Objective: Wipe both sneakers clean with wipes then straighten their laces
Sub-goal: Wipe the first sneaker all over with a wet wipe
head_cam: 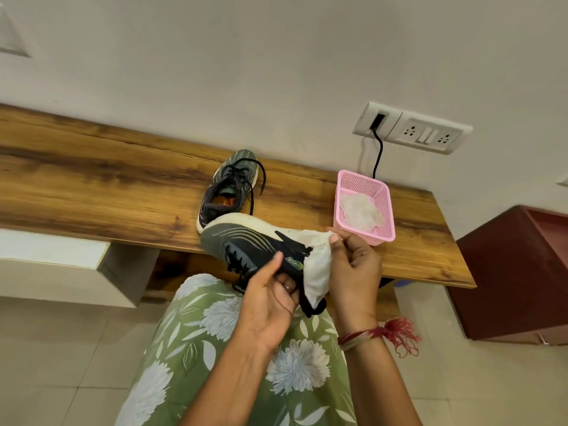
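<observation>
Your left hand (270, 290) grips the sneaker (246, 241) at the collar, with the thumb pressed on the dark upper and the fingers curled beneath. Your right hand (353, 265) pinches the wipe (319, 265) and wraps it round the heel. The sneaker is held on its side over the near edge of the bench (92, 179), toe left, white sole facing far. The second sneaker (227, 186) stands upright on the bench just beyond it, with one lace (261, 176) loose and trailing.

Expect the sneaker to be light. The mesh upper looks soft and will likely yield under pressure. The foam sole looks firmer and should give better purchase. Take hold at the collar or midsole, never by the laces. The wipe is thin, limp cloth and is probably damp. Bunch it in the fingers so that it does not slide off the curved heel.

The upper is grey and dark, with pale curved stripes. The basket (384, 238) to the right is pink perforated plastic and holds crumpled whitish sheets. The bench surface is smooth, with a wood-grain finish.
</observation>
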Available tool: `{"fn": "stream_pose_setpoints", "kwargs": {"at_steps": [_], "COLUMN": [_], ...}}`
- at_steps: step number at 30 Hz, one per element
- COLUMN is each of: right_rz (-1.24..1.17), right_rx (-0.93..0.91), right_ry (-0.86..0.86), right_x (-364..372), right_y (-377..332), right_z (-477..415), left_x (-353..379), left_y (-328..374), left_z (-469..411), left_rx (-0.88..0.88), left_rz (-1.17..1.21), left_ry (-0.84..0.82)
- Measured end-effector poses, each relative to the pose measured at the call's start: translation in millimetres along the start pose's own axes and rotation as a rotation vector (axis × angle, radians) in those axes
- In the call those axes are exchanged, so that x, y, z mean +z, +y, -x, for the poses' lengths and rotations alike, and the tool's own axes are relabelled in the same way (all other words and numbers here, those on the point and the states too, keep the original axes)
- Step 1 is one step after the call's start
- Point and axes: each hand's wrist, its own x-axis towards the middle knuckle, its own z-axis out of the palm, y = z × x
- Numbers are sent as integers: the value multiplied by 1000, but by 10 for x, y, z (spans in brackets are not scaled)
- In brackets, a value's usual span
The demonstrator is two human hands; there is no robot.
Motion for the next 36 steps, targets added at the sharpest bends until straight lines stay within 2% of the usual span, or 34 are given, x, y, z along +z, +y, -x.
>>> {"fn": "stream_pose_setpoints", "kwargs": {"at_steps": [3,6,8,13,22,26,28,30,33,36], "right_rz": [-18,-148,-204,-249,-421,-491,-396,-169,261,386], "right_rx": [62,226,268,221,320,347,308,274,260,235], "right_ry": [-5,-71,-77,-37,-104,-17,15,-7,-167,-200], "right_x": [-48,-77,-84,-97,-213,-444,-591,-686,-647,-490], "right_y": [60,130,147,52,74,27,24,86,273,426], "right_z": [-62,-76,-75,-109,-113,-223,-287,-329,-303,-235], "left_x": [-32,-74,-80,3,-5,15,19,23,45,52], "left_y": [80,128,131,163,210,169,150,142,131,128], "left_z": [3,-14,-33,-2,-20,0,-8,-10,0,2], "left_rx": [8,28,-8,-46,-85,-96,-82,-59,-30,-26], "left_rz": [199,310,311,340,315,342,347,340,334,356], "left_ry": [-14,-33,-36,-75,-37,-67,-84,-103,-118,-116]}}
